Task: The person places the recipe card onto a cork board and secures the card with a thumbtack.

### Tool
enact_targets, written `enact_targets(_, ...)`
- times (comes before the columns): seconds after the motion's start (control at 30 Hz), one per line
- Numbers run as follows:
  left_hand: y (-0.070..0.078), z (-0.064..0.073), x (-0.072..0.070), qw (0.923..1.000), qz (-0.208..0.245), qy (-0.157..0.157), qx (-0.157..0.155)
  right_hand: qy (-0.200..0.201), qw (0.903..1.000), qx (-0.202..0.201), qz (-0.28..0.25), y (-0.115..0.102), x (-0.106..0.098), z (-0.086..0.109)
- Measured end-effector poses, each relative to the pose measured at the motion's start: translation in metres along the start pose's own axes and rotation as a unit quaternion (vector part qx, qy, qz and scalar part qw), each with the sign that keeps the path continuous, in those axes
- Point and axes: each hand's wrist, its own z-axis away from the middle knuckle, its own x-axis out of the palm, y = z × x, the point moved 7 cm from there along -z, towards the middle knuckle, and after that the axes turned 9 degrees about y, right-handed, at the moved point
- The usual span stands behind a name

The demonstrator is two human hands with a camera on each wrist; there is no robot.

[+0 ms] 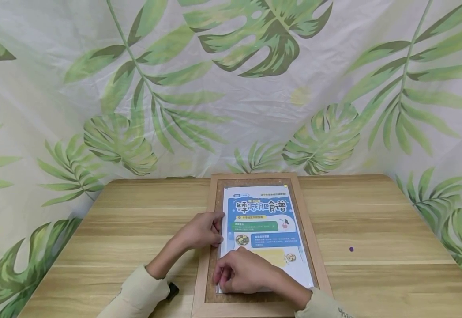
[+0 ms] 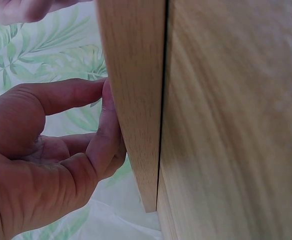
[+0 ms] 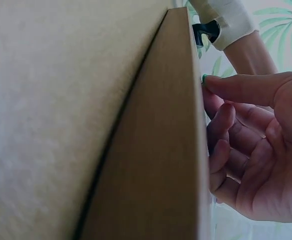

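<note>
A printed blue-and-white poster (image 1: 260, 207) lies on a wood-framed cork board (image 1: 308, 212) on the table. My left hand (image 1: 202, 230) rests its fingertips on the poster's left edge, near mid-height. In the left wrist view, that hand's thumb and slightly bent fingers (image 2: 103, 135) touch down beside the frame. At the poster's lower left corner, my right hand (image 1: 246, 270) pinches a small green thumbtack (image 3: 204, 78); only a sliver of it shows by the thumb tip. A yellow thumbtack (image 1: 285, 186) sits at the poster's upper right corner.
A purple thumbtack (image 1: 351, 249) lies on the wooden table (image 1: 373, 212), right of the board. A black object (image 1: 173, 291), probably the wrist camera mount, shows at the left cuff. Behind the table hangs a leaf-patterned curtain (image 1: 250, 119).
</note>
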Motion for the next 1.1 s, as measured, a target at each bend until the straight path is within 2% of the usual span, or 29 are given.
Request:
enact_targets(0.1, -0.0002, 0.0003, 0.0004, 0.9999, 0.001, -0.003, 0.013, 0.0, 1.0, 0.005, -0.008, 0.0008, 0.0013, 0.0005)
enact_targets(0.3, 0.0003, 0.0004, 0.0, 0.9996, 0.004, -0.005, 0.028, 0.013, 0.9997, 0.015, 0.013, 0.0015, 0.0017, -0.0006)
enact_targets(0.73, -0.0006, -0.0005, 0.0009, 0.9996, 0.005, -0.001, 0.027, 0.024, 0.9993, 0.014, 0.026, 0.0062, 0.0004, -0.0011)
enact_targets(1.1, -0.0014, -0.0018, 0.0009, 0.9998, -0.003, 0.001, 0.017, 0.037, 0.9976, 0.032, 0.049, 0.0062, 0.0003, -0.0017)
